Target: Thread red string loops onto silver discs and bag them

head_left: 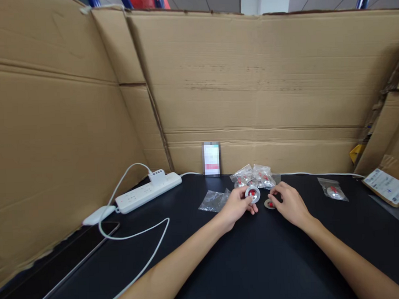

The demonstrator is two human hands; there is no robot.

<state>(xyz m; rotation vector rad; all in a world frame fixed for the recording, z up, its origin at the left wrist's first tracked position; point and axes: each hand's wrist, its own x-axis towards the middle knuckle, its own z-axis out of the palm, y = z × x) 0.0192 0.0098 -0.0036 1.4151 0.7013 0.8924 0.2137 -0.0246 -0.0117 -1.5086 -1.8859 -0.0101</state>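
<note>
My left hand (236, 205) is closed on a round silver metal disc (257, 200) with a red piece at its middle, held up with its face towards me. My right hand (290, 203) is curled, thumb and fingers pinched at the edge of a second round metal disc (267, 204), which also has a red centre and sits low at the black table top. Part of that disc is hidden behind the fingers. Just behind my hands lies a pile of clear plastic bags (262, 175) with similar red-and-silver pieces inside. A flat clear bag (212, 201) rests beside my left wrist.
One more filled bag (334, 190) lies at the right, near a labelled cardboard package (388, 186). A phone (212, 160) leans on the cardboard back wall (249, 85). On the left are a white power strip (148, 193), a looping cable (157, 252) and a dark flat device (59, 270).
</note>
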